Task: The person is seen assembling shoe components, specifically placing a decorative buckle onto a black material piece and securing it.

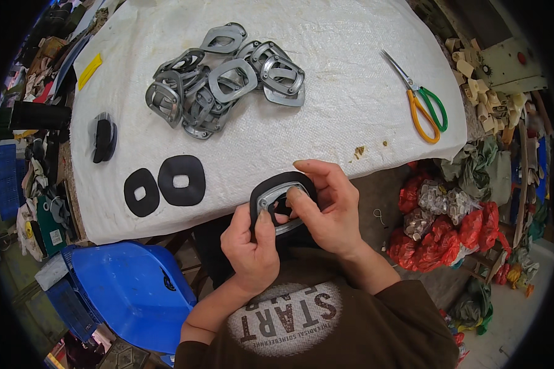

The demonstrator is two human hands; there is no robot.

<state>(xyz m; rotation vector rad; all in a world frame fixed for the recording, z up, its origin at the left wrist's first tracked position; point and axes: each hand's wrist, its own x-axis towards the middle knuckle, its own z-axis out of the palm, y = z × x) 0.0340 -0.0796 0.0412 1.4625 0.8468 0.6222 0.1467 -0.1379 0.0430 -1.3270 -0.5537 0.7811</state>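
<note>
Between my two hands, just off the table's near edge, is a rounded grey metal frame (268,200) set against a black pad (258,192) whose rim shows around it. My left hand (250,249) grips the lower left side, thumb on the metal. On the other side, my right hand (333,212) holds the frame too, its thumb pressing inside the opening and its index finger raised. Two flat black pads, a left one (141,192) and a right one (194,180), each with a squarish hole, lie to the left. Farther back sits a heap of similar grey metal frames (232,80).
Scissors (420,101) with orange and green handles lie at the right of the white-covered table (338,74). Dark pieces in clear wrap (104,138) and a yellow strip (90,71) are at its left. A blue plastic tub (126,289) stands lower left; red bags (434,243) are at right.
</note>
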